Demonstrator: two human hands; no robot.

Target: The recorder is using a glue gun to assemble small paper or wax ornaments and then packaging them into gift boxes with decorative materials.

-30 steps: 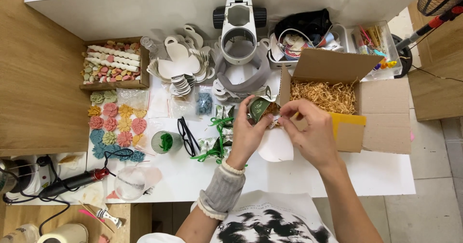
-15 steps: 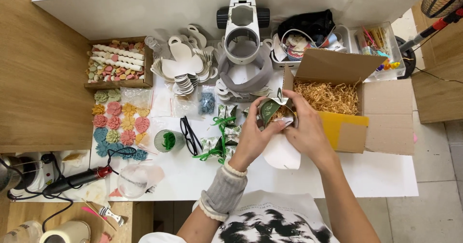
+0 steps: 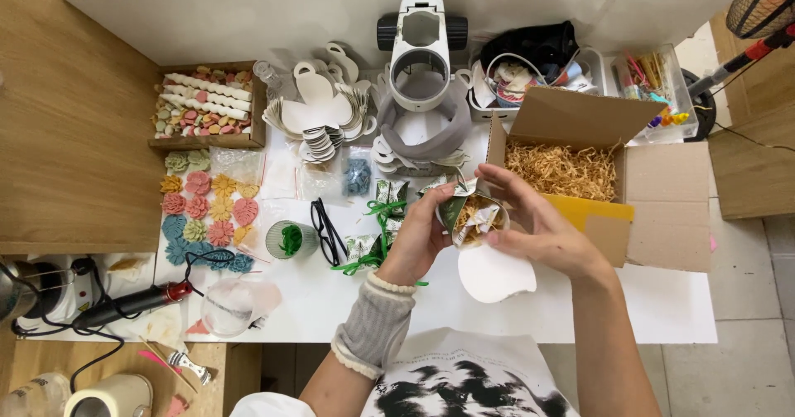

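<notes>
My left hand and my right hand meet over the white table, both gripping a small round container that holds tan straw filling and a piece with a dark green leaf print. The left hand, in a grey knit wrist warmer, cups it from the left. From the right, my right hand's fingers curl over its top. Under the hands lies a white rounded card. Just to the right stands an open cardboard box with straw filling in it.
Green ribbon and small printed packets lie left of the hands. Black glasses, a green glass cup, coloured leaf and flower shapes, a wooden tray of pieces, white cut-outs, a white stand and a heat tool are around.
Both hands with the small container have shifted slightly right, toward the cardboard box. The right hand's fingers have moved over the container's top.
</notes>
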